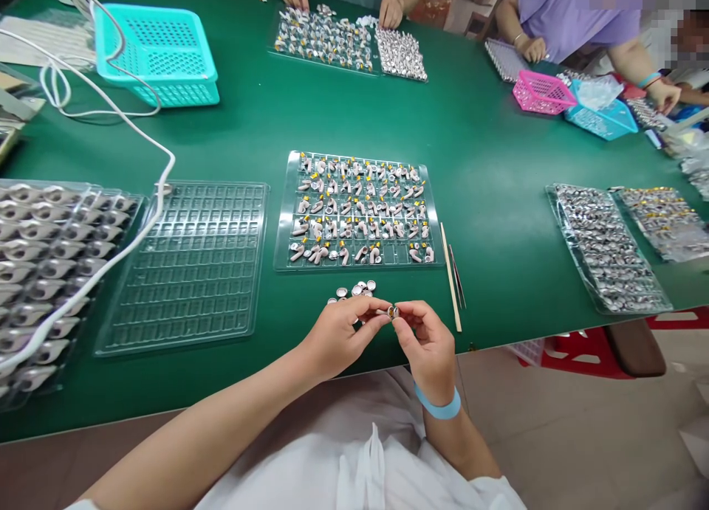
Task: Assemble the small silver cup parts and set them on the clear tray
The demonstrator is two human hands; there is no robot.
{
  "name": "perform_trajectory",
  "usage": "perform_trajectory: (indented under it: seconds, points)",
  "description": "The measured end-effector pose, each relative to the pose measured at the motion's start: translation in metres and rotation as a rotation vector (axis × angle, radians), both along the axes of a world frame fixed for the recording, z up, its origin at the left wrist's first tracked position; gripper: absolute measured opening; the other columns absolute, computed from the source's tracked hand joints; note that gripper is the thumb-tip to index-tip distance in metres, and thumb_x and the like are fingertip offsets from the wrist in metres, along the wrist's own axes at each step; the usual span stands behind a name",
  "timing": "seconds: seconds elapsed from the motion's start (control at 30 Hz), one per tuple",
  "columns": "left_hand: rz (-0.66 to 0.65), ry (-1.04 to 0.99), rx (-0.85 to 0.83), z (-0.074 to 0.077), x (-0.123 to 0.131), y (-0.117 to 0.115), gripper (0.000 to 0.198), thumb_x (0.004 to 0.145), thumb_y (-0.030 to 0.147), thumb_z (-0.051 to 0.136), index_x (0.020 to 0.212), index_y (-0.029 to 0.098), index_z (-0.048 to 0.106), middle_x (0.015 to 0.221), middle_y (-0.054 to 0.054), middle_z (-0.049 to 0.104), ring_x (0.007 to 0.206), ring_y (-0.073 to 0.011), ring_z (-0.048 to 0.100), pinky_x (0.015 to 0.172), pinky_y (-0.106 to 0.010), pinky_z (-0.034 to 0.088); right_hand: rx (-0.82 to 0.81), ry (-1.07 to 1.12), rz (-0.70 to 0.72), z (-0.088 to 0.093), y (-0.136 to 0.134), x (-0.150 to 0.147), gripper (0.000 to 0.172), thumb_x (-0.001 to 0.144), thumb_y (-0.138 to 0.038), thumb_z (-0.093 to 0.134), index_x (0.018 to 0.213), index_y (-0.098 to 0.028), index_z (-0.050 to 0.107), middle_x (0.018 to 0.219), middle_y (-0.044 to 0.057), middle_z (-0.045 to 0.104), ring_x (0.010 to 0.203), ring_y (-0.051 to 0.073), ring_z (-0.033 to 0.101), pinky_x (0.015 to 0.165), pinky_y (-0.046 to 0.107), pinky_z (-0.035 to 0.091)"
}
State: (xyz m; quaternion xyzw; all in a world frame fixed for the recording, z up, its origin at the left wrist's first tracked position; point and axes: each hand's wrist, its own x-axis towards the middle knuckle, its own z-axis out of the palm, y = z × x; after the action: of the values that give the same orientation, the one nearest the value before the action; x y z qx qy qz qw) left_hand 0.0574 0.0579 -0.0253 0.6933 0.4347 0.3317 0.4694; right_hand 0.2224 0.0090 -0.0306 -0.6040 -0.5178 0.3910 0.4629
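Observation:
Just over the table's front edge, my left hand (346, 336) and my right hand (430, 351) meet fingertip to fingertip. Both pinch a small earbud part (392, 312), pale and metallic with a yellow bit inside; the fingers hide much of it. Several round silver caps (342, 292) lie on the table behind my left fingers, some partly covered. Farther back is a clear plastic tray (285, 229) holding rows of pale, stemmed earbud parts (346, 207) with yellow tabs. To its right, a wooden stick (450, 277) and dark tweezers (457, 276) lie side by side.
Left are a clear compartment tray (182, 274), stacked trays of metallic parts (33, 274), a white cable (119, 252) and a turquoise basket (193, 67). Filled trays (609, 248) lie right. Co-workers' hands (391, 11) work across the green table (498, 178), near a pink basket (546, 100).

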Motion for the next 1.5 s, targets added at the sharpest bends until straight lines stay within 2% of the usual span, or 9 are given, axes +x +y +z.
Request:
perform_trajectory:
  seconds: [0.6,0.73,0.93,1.23,1.4,1.5]
  points:
    - [0.029,0.04,0.338,-0.008,0.0,-0.004,0.016,0.091,0.017,0.058,0.099,0.018,0.071,0.078,-0.004,0.076,0.067,-0.0144,0.068,0.067,-0.024,0.053,-0.041,0.04,0.034,0.0,-0.001,0.001,0.016,0.093,-0.031,0.062,0.105,-0.024,0.069,0.1,0.006,0.069,0.092,0.019,0.066,0.079,0.031,0.056]
    - [0.024,0.021,0.327,-0.007,0.0,-0.004,0.015,0.092,0.016,0.058,0.1,0.017,0.071,0.081,-0.005,0.077,0.07,-0.0151,0.069,0.069,-0.025,0.054,-0.051,0.061,0.024,-0.002,-0.001,0.002,0.016,0.092,-0.032,0.063,0.104,-0.024,0.07,0.1,0.005,0.069,0.09,0.019,0.067,0.078,0.03,0.056]
    - [-0.01,-0.043,0.15,-0.004,0.0,-0.003,0.02,0.091,0.016,0.056,0.102,0.017,0.072,0.091,-0.007,0.079,0.076,-0.0162,0.072,0.071,-0.025,0.056,-0.057,0.099,-0.012,-0.002,0.0,0.002,0.015,0.09,-0.033,0.065,0.1,-0.023,0.071,0.095,0.004,0.07,0.084,0.017,0.067,0.073,0.028,0.056]
    - [-0.01,-0.106,-0.102,0.003,0.001,-0.001,0.017,0.087,0.021,0.062,0.098,0.017,0.075,0.091,-0.007,0.079,0.076,-0.0172,0.072,0.071,-0.025,0.057,-0.057,0.117,-0.008,-0.002,0.0,0.003,0.014,0.09,-0.033,0.066,0.097,-0.023,0.071,0.091,0.003,0.068,0.083,0.016,0.066,0.071,0.027,0.055]
    - [-0.042,-0.24,-0.467,0.005,0.0,0.002,0.019,0.084,0.032,0.067,0.09,0.016,0.073,0.08,-0.005,0.075,0.063,-0.0148,0.067,0.064,-0.026,0.057,-0.054,0.078,0.004,-0.004,-0.002,0.005,0.015,0.088,-0.035,0.068,0.097,-0.024,0.071,0.089,0.003,0.068,0.079,0.016,0.064,0.07,0.028,0.055]
    - [-0.072,-0.386,-0.669,0.006,-0.001,0.007,0.024,0.077,0.037,0.075,0.083,0.014,0.072,0.07,-0.002,0.069,0.059,-0.013,0.063,0.063,-0.027,0.058,-0.053,0.068,0.058,-0.006,-0.004,0.007,0.022,0.088,-0.036,0.068,0.108,-0.026,0.07,0.091,0.003,0.067,0.079,0.017,0.064,0.07,0.03,0.056]
